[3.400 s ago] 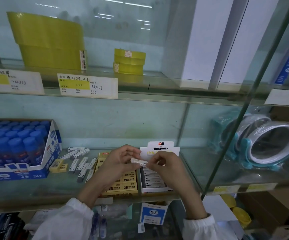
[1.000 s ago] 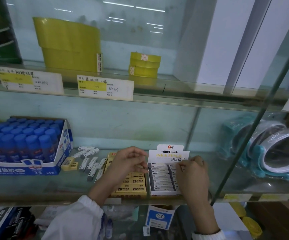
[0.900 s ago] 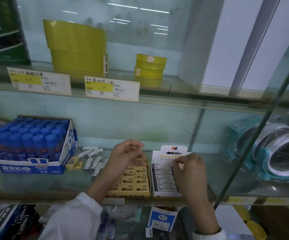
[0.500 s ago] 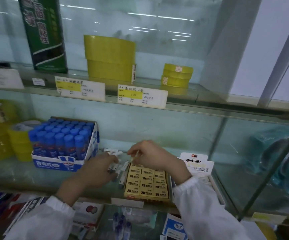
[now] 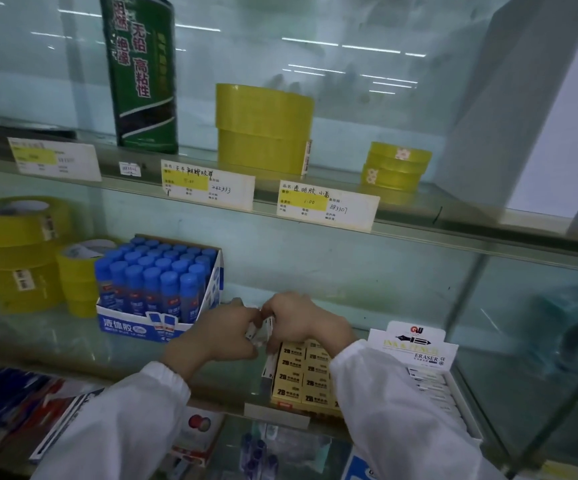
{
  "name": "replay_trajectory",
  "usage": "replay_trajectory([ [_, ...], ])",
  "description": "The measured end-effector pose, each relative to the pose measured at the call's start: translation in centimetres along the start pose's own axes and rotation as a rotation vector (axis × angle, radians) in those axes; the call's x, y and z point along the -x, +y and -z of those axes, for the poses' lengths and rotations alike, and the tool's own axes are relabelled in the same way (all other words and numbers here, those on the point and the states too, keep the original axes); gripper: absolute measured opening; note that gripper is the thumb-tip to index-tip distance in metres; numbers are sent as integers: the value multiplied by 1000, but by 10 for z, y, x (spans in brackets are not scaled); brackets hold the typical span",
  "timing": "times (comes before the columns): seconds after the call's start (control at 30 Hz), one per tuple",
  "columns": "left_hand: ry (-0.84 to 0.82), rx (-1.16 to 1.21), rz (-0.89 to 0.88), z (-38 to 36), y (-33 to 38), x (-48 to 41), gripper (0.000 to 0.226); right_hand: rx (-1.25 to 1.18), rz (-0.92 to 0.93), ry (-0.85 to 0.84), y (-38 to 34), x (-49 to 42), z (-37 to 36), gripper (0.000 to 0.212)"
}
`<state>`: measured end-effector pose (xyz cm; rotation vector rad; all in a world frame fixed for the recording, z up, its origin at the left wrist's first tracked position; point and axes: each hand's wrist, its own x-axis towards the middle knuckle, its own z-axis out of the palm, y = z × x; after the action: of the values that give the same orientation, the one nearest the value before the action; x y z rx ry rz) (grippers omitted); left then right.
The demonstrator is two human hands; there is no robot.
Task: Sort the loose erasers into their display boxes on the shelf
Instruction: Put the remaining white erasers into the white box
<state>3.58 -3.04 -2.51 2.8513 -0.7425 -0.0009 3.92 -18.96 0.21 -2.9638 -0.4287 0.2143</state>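
Left hand and right hand are curled round a bunch of loose erasers, held just left of the yellow 2B box. That box and the white eraser box are judged well stocked; this bunch is not yet sorted.

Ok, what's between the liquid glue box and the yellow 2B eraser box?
Head view: the left hand and right hand meet there over loose erasers, the left gripping some; another eraser lies against the 2B eraser box.
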Motion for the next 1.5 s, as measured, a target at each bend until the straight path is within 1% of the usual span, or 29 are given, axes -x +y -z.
replay_trajectory([
  [0.1,100,-24,-14,-7,1,-2,47,-372,-28,156,9,8,9,30],
  [0.17,156,-48,-31,-9,4,-1,38,-708,-137,279,19,14,17,26],
  [0.2,183,-57,-36,-9,6,0,32,-932,-206,321,24,16,20,26],
  [0.23,219,-59,-41,-10,7,0,25,-1172,-273,333,28,19,22,23],
  [0.3,283,-58,-27,-13,9,1,15,-1608,-351,276,36,23,26,14],
  [0.33,305,-56,-21,-15,10,1,15,-1767,-373,232,39,25,27,12],
  [0.37,324,-50,-23,-19,10,1,15,-1825,-389,182,42,26,27,13],
  [0.4,333,-41,-24,-21,10,1,15,-1770,-388,153,43,25,26,14],
  [0.43,335,-28,-21,-22,10,0,15,-1578,-354,171,44,24,24,15],
  [0.5,327,18,11,-20,11,0,11,-941,-211,263,43,22,18,12],
  [0.53,317,42,39,-18,11,0,8,-654,-109,267,39,22,16,10],
  [0.57,311,74,69,-17,9,1,6,-461,-32,223,33,22,13,9],
  [0.6,304,114,100,-16,8,2,5,-348,6,164,28,24,12,15],
  [0.67,330,196,165,-17,5,4,2,-190,43,80,16,25,9,34],
  [0.77,490,290,248,-16,1,11,1,-12,74,15,4,22,1,56],
  [0.8,552,330,266,-14,1,14,4,34,71,-10,0,22,-1,60],
  [0.87,610,460,297,-7,2,18,11,95,60,-64,-5,24,-2,65],
  [0.9,602,583,314,-2,3,20,11,108,60,-91,-6,24,-1,66],
  [0.97,516,987,357,9,6,24,7,89,75,-144,-10,24,0,65],
  [1.03,408,1428,380,16,9,26,15,32,93,-183,-14,24,-1,62],
  [1.07,369,1565,388,17,10,26,20,3,99,-183,-17,24,-1,62],
  [1.1,338,1646,402,17,10,26,24,-19,98,-178,-18,23,-1,62],
  [1.17,285,1728,427,13,11,25,27,-46,93,-174,-17,24,0,63],
  [1.27,256,1838,493,5,11,24,28,-68,118,-165,-11,24,0,66],
  [1.37,194,1892,553,-1,18,23,29,-178,159,-119,-8,25,-3,62],
  [1.4,205,1861,571,-3,22,23,30,-240,152,-115,-8,26,-4,55],
  [1.43,251,1799,593,-6,25,22,30,-322,128,-105,-7,28,-5,47],
  [1.5,386,1614,633,-9,28,20,25,-570,36,-20,-1,31,-3,29],
])
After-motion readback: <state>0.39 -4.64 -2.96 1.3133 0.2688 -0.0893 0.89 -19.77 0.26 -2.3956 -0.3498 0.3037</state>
